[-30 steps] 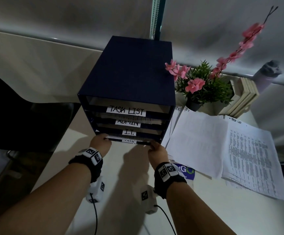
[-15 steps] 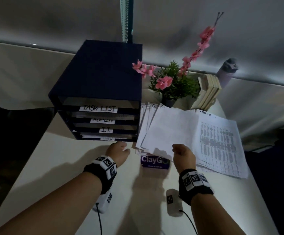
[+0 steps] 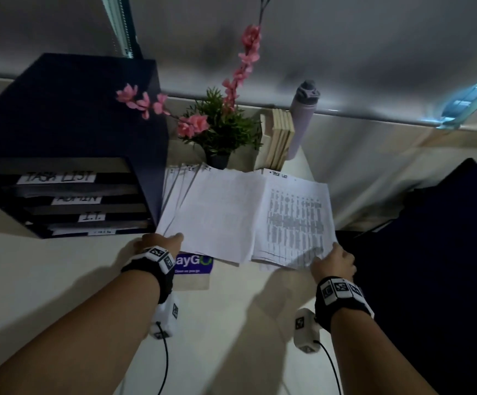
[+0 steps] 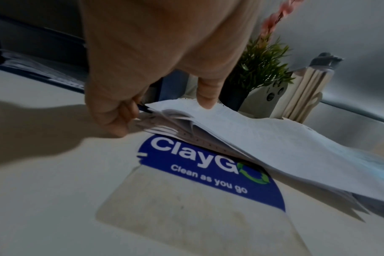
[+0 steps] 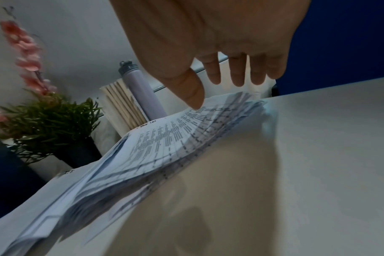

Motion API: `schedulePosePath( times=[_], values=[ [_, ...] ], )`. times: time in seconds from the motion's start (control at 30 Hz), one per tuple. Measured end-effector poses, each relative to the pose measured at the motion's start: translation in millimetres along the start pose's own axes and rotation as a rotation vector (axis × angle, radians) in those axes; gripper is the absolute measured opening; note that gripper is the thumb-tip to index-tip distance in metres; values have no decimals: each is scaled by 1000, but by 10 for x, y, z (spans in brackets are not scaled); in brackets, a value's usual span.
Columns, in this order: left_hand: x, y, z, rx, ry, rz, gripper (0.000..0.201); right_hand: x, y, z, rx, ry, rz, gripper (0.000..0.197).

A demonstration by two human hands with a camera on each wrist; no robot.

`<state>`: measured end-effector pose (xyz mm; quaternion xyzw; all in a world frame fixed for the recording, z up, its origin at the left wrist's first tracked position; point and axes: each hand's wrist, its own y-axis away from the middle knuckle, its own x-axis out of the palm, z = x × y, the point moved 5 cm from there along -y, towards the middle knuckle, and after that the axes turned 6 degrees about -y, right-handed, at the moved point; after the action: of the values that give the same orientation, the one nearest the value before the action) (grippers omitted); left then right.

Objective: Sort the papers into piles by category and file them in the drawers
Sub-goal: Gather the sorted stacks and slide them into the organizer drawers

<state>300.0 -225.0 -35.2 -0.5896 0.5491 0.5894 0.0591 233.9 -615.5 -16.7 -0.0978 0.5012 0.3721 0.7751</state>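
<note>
The dark blue drawer unit (image 3: 69,109) stands at the left, with slots labelled TASK LIST, ADMIN and I.T. and a fourth label I cannot read. Right of it lies a fanned pile of I.T. papers (image 3: 217,212) (image 4: 263,138), and beside that a task list pile (image 3: 297,218) (image 5: 164,138). My left hand (image 3: 157,243) (image 4: 162,114) pinches the near-left corner of the I.T. papers, thumb on top and fingers curled at the edge. My right hand (image 3: 334,259) (image 5: 217,90) is at the near-right corner of the task list pile. Its thumb tip touches the top sheet and its fingers are straight.
A blue ClayGo sticker (image 3: 193,265) (image 4: 208,164) on the white table (image 3: 60,280) shows from under the papers. Behind them stand a potted plant with pink flowers (image 3: 223,132), upright books (image 3: 281,138) and a grey bottle (image 3: 303,115). The table's right edge (image 3: 345,232) is beside my right hand.
Both hands left the front of the bottom drawer and moved right to the papers. The left hand took hold of the I.T. pile's corner; the right hand went on to the task list pile.
</note>
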Motion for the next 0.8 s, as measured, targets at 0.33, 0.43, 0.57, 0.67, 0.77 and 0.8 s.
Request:
schedulePosePath(
  times=[0.33, 0.43, 0.57, 0.67, 0.77, 0.8],
  values=[
    [223, 22, -306, -90, -179, -54, 59, 142, -430, -87, 59, 23, 100, 60],
    [244, -82, -278, -76, -33, -56, 34, 159, -511, -53, 74, 19, 94, 56],
    [239, -56, -323, 26, 119, -112, 67, 211, -622, -74, 118, -70, 216, 51],
    [336, -30, -225, 98, 300, -86, 66, 184, -583, -77, 109, -46, 269, 35],
    [470, -15, 14, 168, 400, -27, 78, 88, -465, -70, 60, -75, 202, 22],
    [518, -3, 123, 170, 429, -2, 78, 75, -405, -79, 29, -98, 179, 23]
  ],
)
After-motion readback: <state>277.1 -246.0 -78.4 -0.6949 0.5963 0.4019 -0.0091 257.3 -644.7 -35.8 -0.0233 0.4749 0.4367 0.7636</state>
